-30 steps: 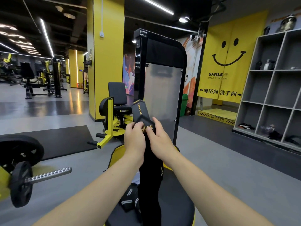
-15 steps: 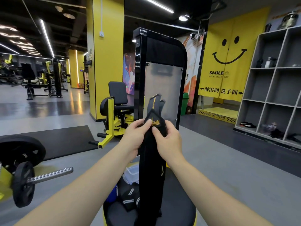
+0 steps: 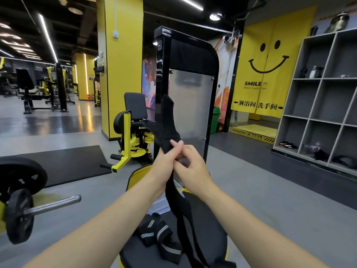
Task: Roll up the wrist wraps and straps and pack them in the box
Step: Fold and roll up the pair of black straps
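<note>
Shelves (image 3: 326, 97) stand far off on the right. Nearer, a black seat (image 3: 197, 235) sits low in the middle, and striped wraps (image 3: 158, 235) lie on it. Just behind them peeks a clear box (image 3: 160, 205). A long black strap (image 3: 170, 124) is held up above the seat, its tail hanging down to the seat. Left hand (image 3: 164, 161) and right hand (image 3: 190, 167) both pinch it, touching each other.
</note>
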The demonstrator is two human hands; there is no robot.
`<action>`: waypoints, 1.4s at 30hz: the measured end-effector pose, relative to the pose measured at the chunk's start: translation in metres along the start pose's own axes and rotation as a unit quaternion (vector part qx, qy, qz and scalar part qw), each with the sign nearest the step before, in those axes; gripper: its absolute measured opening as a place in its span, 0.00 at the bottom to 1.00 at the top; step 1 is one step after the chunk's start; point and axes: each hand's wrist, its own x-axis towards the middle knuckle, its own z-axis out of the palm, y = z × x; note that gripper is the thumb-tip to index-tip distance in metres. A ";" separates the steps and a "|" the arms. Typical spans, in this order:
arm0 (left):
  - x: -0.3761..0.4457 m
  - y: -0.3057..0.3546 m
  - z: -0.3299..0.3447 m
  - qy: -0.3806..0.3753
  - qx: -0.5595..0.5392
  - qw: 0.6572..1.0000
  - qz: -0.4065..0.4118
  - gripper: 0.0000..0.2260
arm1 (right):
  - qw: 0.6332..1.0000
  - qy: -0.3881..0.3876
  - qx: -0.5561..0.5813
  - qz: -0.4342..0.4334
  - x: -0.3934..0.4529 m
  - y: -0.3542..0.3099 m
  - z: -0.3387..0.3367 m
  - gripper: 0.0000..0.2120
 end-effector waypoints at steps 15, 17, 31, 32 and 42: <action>0.031 0.019 -0.020 -0.047 -0.061 0.992 -0.099 0.29 | 0.957 -0.071 0.137 0.247 -0.038 0.059 0.007 0.17; 0.036 0.014 -0.024 -0.052 -0.061 0.991 -0.109 0.29 | 0.956 -0.077 0.144 0.245 -0.043 0.064 0.010 0.11; 0.071 -0.049 -0.021 0.075 -0.063 0.984 -0.151 0.18 | 0.960 -0.014 0.131 0.246 -0.040 0.104 0.004 0.08; 0.074 -0.061 -0.020 0.084 -0.045 0.984 -0.149 0.16 | 0.961 -0.010 0.125 0.247 -0.037 0.107 0.003 0.07; 0.124 -0.099 -0.023 0.127 0.006 0.985 -0.120 0.12 | 0.952 -0.048 0.141 0.266 -0.056 0.152 -0.003 0.12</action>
